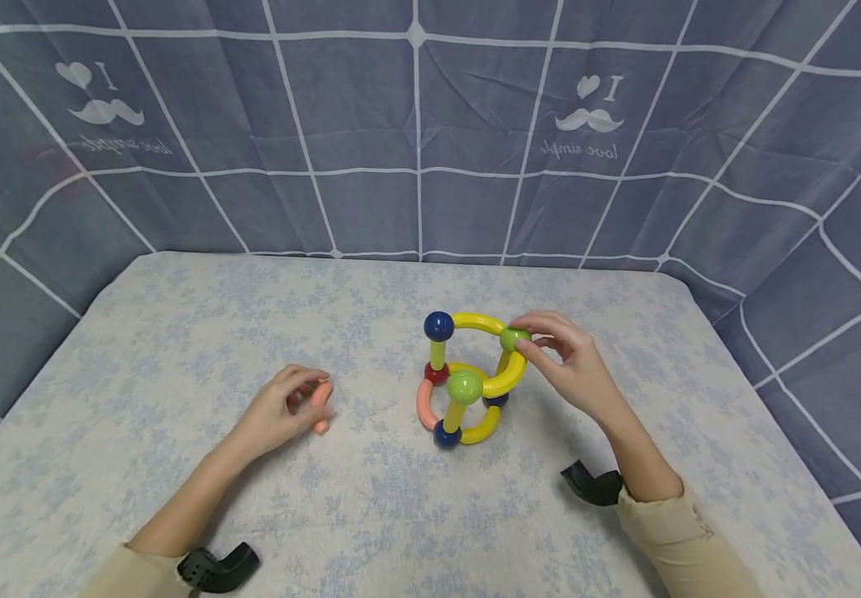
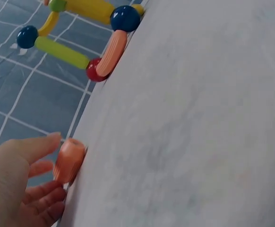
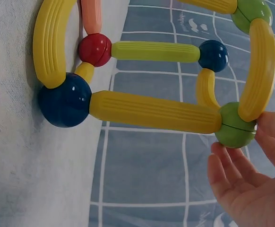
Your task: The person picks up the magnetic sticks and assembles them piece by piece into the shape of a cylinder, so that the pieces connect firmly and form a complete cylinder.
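On the right of the table stands a magnetic ball-and-stick frame. Its lower ring has a red ball (image 1: 436, 374), a blue ball (image 1: 447, 435), yellow curved sticks (image 1: 481, 426) and an orange curved stick (image 1: 426, 404). Upright sticks carry a dark blue ball (image 1: 439, 325) and two light green balls above, with yellow arcs (image 1: 506, 378) joining them. My right hand (image 1: 575, 370) pinches the rear right green ball (image 3: 236, 135) between thumb and fingers. To the left, my left hand (image 1: 276, 415) holds a separate orange curved stick (image 2: 70, 161) at the tabletop, thumb and fingers around it.
A pale flowered cloth covers the table (image 1: 370, 515). Behind and beside it hangs a grey-blue curtain (image 1: 370, 108) with white grid lines. Black straps (image 1: 219, 569) sit at both wrists, below beige sleeves (image 1: 684, 540).
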The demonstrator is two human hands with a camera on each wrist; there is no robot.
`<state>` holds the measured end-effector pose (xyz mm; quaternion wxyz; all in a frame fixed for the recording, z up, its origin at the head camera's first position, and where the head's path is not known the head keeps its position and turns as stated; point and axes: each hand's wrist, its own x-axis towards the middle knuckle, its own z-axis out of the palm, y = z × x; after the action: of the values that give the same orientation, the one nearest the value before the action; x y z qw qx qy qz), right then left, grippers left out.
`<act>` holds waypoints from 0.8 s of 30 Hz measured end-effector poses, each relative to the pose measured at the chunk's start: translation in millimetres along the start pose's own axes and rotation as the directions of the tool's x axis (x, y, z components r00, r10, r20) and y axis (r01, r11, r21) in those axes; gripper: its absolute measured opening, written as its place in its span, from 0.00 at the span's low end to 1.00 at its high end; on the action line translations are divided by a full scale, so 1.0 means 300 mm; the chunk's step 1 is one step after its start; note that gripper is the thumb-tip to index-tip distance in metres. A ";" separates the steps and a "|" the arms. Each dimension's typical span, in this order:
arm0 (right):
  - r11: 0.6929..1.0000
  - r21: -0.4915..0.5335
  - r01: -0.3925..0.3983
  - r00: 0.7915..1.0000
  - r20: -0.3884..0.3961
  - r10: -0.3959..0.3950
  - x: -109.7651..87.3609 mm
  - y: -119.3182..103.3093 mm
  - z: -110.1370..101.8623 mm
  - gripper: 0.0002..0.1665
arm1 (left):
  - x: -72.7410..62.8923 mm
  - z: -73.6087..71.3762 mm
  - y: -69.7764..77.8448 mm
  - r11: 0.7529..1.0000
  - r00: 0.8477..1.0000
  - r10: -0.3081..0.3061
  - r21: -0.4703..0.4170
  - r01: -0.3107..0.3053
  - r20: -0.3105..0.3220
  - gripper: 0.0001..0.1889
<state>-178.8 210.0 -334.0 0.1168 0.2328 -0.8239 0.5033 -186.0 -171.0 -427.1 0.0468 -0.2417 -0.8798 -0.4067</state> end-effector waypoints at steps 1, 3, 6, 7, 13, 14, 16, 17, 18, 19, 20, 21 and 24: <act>1.000 0.003 -0.009 1.000 0.002 0.009 0.001 0.000 -0.001 0.14 | 0.002 0.003 0.008 1.000 1.000 -0.020 0.008 0.020 -0.010 0.22; 1.000 0.005 -0.024 1.000 0.002 0.024 0.003 0.001 -0.003 0.13 | 0.008 0.008 0.024 0.997 0.997 -0.072 0.021 0.073 -0.023 0.21; 0.999 0.002 -0.033 0.999 0.004 0.033 0.007 0.000 -0.005 0.13 | 0.015 0.014 0.046 0.985 0.986 -0.164 0.040 0.165 -0.032 0.19; 0.999 -0.001 -0.035 0.999 0.005 0.035 0.008 -0.001 -0.006 0.13 | 0.018 0.015 0.052 0.982 0.983 -0.183 0.048 0.184 -0.035 0.18; 0.999 -0.008 -0.039 0.999 0.008 0.039 0.011 0.001 -0.005 0.13 | 0.023 0.025 0.076 0.976 0.978 -0.202 0.077 0.206 -0.057 0.13; 0.999 -0.006 -0.039 0.999 0.008 0.040 0.011 0.002 -0.005 0.13 | 0.023 0.027 0.077 0.976 0.978 -0.200 0.074 0.204 -0.062 0.13; 0.999 -0.004 -0.041 0.999 0.010 0.041 0.011 0.004 -0.007 0.13 | 0.024 0.031 0.081 0.979 0.979 -0.192 0.053 0.196 -0.074 0.14; 0.999 -0.004 -0.044 0.999 0.011 0.044 0.011 0.005 -0.008 0.13 | 0.025 0.032 0.082 0.981 0.979 -0.188 0.040 0.191 -0.082 0.15; 0.999 -0.005 -0.045 0.999 0.012 0.045 0.011 0.005 -0.008 0.13 | 0.027 0.034 0.084 0.981 0.978 -0.189 0.022 0.192 -0.089 0.15; 0.999 -0.006 -0.047 0.999 0.013 0.047 0.011 0.005 -0.008 0.13 | 0.031 0.036 0.088 0.981 0.976 -0.193 0.003 0.194 -0.097 0.16; 0.999 -0.008 -0.049 0.999 0.014 0.049 0.011 0.005 -0.008 0.13 | 0.036 0.039 0.094 0.980 0.974 -0.201 -0.021 0.200 -0.103 0.16; 0.999 -0.009 -0.051 0.999 0.015 0.051 0.011 0.005 -0.009 0.13 | 0.042 0.041 0.103 0.976 0.971 -0.215 -0.054 0.210 -0.106 0.16; 0.999 -0.009 -0.054 0.998 0.017 0.054 0.011 0.007 -0.009 0.13 | 0.064 0.046 0.146 0.948 0.957 -0.281 -0.176 0.264 -0.078 0.17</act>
<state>-182.9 212.4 -333.0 0.0972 0.2143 -0.8329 0.5008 -180.8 -129.2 -400.6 0.0149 -0.0998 -0.8647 -0.4921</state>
